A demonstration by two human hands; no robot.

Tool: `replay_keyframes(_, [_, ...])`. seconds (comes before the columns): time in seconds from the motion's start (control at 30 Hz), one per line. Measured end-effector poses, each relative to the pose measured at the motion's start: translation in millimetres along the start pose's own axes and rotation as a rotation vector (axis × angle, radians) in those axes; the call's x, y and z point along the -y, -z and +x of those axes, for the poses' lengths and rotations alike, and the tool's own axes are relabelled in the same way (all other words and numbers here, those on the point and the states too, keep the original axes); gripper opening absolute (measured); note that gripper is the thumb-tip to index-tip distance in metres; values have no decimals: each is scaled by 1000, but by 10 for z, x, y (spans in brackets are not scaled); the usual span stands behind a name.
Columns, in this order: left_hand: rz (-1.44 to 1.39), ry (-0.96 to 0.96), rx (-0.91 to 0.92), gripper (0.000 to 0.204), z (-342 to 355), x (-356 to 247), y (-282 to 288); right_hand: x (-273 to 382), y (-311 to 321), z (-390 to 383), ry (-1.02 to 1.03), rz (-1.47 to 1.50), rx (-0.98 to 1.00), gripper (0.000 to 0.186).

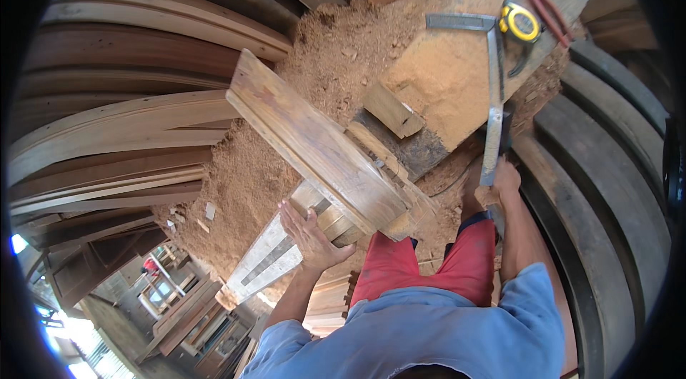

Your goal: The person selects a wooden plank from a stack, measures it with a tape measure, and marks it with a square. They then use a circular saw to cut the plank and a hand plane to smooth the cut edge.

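Note:
My left hand (313, 237) lies with its fingers stretched out on short pieces of wood and a long pale grey slotted board (275, 264), close to the lower edge of a grooved wooden plank (321, 150). The plank slants from upper left to lower right. At my right side, my right hand (504, 180) is closed around a wooden handle; a long flat metal blade (491, 146) reaches away from it. The tool's exact kind is unclear. Its far end runs up to or overlaps an L-shaped metal square (461, 22).
A sawdust-covered bench board (436, 71) carries a wood block (393, 111), a yellow tape measure (520, 23) and red-handled pliers (549, 16). Stacked planks (128, 57) crowd the left; dark curved timbers (600, 179) stand close at right. Shavings (329, 50) cover the ground.

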State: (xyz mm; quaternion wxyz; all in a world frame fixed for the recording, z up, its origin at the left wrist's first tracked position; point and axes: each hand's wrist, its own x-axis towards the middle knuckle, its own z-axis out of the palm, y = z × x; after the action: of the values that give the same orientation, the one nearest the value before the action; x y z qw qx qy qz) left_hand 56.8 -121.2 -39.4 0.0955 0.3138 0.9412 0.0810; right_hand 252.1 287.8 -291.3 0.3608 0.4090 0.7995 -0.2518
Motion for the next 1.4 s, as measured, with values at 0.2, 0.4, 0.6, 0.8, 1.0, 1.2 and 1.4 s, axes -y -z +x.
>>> replay_keyframes(0.2, [-26, 28, -65, 124, 7, -86, 63, 880, 1698, -1790, 213, 347, -344, 28])
replay_keyframes(0.4, [-93, 151, 20, 115, 4, -81, 196, 2511, 1966, -1630, 521, 89, -475, 57])
replay_keyframes(0.6, [-166, 179, 138, 112, -16, 23, 438, 2845, 1701, -1106, 530, -196, -408, 47])
replay_keyframes(0.8, [-237, 126, 121, 112, -158, 53, 463, 2153, 1933, -528, 80, 957, -230, 31])
replay_keyframes(1.0, [-230, 113, 167, 113, -209, 95, 540, 3201, 1736, -1609, 418, 539, -413, 27])
replay_keyframes(1.2, [-168, 58, 231, 113, -209, 192, 619, 5350, 1229, -4225, 1131, 685, 314, 70])
replay_keyframes(1.4, [-250, -27, 220, 107, -141, 233, 632, 5304, 1466, -3908, 1178, 366, 40, 54])
